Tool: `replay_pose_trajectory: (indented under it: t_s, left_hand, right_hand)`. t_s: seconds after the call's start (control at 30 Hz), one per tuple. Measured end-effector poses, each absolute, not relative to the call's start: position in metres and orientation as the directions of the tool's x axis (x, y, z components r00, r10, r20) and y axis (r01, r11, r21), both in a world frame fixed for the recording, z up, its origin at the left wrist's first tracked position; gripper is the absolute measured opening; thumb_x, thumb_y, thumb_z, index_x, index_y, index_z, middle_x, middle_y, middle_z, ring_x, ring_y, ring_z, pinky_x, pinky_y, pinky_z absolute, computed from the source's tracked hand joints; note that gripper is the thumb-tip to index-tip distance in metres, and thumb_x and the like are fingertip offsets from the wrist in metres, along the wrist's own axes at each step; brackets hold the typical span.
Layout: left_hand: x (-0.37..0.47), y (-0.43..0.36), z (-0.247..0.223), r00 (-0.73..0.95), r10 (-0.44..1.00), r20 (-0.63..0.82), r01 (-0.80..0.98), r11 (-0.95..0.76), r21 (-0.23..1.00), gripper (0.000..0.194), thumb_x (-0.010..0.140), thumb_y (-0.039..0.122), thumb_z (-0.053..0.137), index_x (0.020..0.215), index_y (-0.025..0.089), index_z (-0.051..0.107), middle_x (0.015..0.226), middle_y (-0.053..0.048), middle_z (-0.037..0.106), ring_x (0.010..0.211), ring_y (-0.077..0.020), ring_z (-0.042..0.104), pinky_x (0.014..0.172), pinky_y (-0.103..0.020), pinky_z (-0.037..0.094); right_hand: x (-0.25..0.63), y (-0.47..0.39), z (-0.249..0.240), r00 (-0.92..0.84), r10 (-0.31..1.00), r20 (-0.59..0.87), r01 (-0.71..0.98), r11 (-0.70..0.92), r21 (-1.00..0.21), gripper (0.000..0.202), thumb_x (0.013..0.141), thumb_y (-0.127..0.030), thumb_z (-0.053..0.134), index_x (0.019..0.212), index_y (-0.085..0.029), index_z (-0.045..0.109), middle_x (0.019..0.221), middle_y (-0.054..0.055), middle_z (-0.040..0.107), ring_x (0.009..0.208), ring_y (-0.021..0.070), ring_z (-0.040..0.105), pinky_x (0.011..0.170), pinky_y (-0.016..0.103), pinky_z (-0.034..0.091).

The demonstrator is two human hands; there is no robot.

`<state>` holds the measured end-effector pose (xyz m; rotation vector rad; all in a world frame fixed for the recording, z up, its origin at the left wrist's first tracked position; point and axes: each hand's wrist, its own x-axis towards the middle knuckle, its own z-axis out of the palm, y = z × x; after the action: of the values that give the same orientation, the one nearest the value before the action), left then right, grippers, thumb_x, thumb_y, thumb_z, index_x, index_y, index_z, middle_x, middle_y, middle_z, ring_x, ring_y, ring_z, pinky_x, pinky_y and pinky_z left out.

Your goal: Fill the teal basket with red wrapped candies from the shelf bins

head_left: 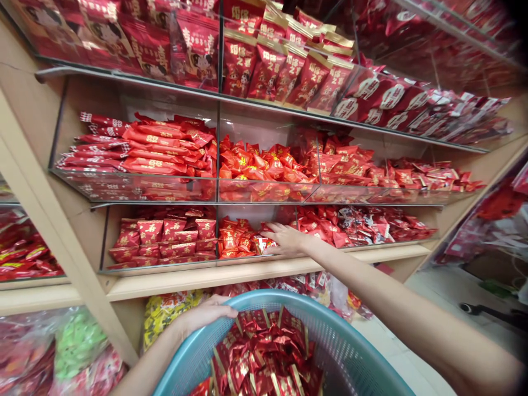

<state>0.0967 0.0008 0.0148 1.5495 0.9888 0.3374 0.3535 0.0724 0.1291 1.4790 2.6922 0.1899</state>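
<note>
We curl our left hand (206, 316) onto the teal basket (346, 352), its fingers bent over the rim and pressed against it; we cannot see the thumb clearly. The basket is just below and to the right of that hand, and inside it lies a heap of shiny gold-edged red packets (264, 352).

We have our right hand (284, 240) stretched forward over the lowest row of clear-fronted bins, its fingers spread and pointing left above small mixed wrappers (260, 245). We cannot tell whether the fingertips touch them.

Just left of those fingertips we see bright orange-red packets (235, 239); farther left, past 1 divider, dark red packets (165, 239) sit in rows. More red packets (319, 220) lie just to the right of the right hand. Above it are 2 more rows, the nearer with loose glossy packets (264, 165), the higher with upright gold-topped packets (295, 71).

A pale wooden shelf edge (256, 269) runs just below the right hand. Beyond our left hand, under that shelf, we find yellow packets (165, 316).
</note>
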Motion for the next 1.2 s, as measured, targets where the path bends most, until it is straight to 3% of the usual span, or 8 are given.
replay_pose_trajectory:
  t_s: [0.27,0.5,0.73,0.83,1.0,1.07,1.2]
  left_hand:
    - [0.1,0.001,0.016,0.613,0.73,-0.301,0.374,0.067,0.925,0.027,0.066,0.033,0.055,0.081,0.014,0.066,0.061,0.002,0.053,0.057,-0.0108,0.042,0.054,-0.02,0.032]
    - [0.095,0.002,0.012,0.609,0.734,-0.3,0.378,0.064,0.924,0.028,0.066,0.034,0.055,0.083,0.014,0.067,0.065,0.001,0.056,0.059,-0.0114,0.044,0.057,-0.02,0.033]
    - [0.096,0.004,0.01,0.611,0.733,-0.298,0.37,0.068,0.927,0.029,0.066,0.035,0.056,0.084,0.014,0.066,0.064,0.001,0.055,0.058,-0.0108,0.043,0.055,-0.02,0.032]
    - [0.097,0.004,0.01,0.605,0.735,-0.306,0.383,0.068,0.921,0.03,0.066,0.035,0.055,0.085,0.014,0.066,0.065,0.001,0.055,0.058,-0.0108,0.043,0.055,-0.019,0.032]
    - [0.097,0.002,0.015,0.606,0.732,-0.312,0.376,0.083,0.923,0.028,0.066,0.034,0.056,0.08,0.012,0.065,0.061,0.001,0.052,0.056,-0.0103,0.041,0.053,-0.02,0.031]
    - [0.098,0.001,0.017,0.599,0.737,-0.315,0.377,0.088,0.922,0.026,0.065,0.034,0.056,0.078,0.013,0.065,0.06,0.002,0.051,0.055,-0.0103,0.041,0.052,-0.02,0.03]
    - [0.098,0.001,0.017,0.601,0.741,-0.3,0.386,0.06,0.921,0.026,0.066,0.035,0.055,0.078,0.014,0.065,0.06,0.002,0.052,0.056,-0.0107,0.041,0.053,-0.02,0.03]
  right_hand:
    - [0.346,0.092,0.115,-0.464,0.883,0.071,0.884,0.455,0.11,0.067,0.075,-0.062,0.045,0.128,-0.022,0.043,0.139,0.015,0.027,0.125,0.0317,0.026,0.098,0.042,0.028]
    - [0.347,0.08,0.12,-0.484,0.861,0.155,0.872,0.46,0.167,0.063,0.079,-0.063,0.036,0.125,-0.021,0.047,0.128,0.016,0.041,0.114,0.0301,0.041,0.092,0.042,0.032]
    - [0.35,0.053,0.118,-0.512,0.857,0.054,0.858,0.507,0.088,0.062,0.087,-0.057,0.017,0.138,-0.021,0.025,0.144,0.012,0.018,0.132,0.0286,0.013,0.102,0.051,0.012]
    - [0.354,0.052,0.118,-0.514,0.856,0.054,0.857,0.515,-0.004,0.065,0.086,-0.059,0.016,0.139,-0.021,0.018,0.145,0.01,0.014,0.132,0.0279,0.01,0.103,0.051,0.011]
    - [0.366,0.064,0.129,-0.524,0.822,0.225,0.806,0.563,-0.18,0.061,0.09,-0.047,0.022,0.138,-0.01,0.021,0.139,0.015,0.029,0.128,0.0214,0.026,0.104,0.037,0.024]
    - [0.371,0.066,0.135,-0.523,0.795,0.308,0.787,0.589,-0.183,0.051,0.09,-0.035,0.027,0.133,-0.007,0.03,0.132,0.017,0.039,0.122,0.02,0.036,0.101,0.035,0.029]
    - [0.379,0.061,0.142,-0.565,0.738,0.37,0.771,0.631,-0.081,0.034,0.087,-0.02,0.033,0.116,-0.012,0.049,0.116,0.012,0.052,0.108,0.0184,0.048,0.094,0.033,0.037]
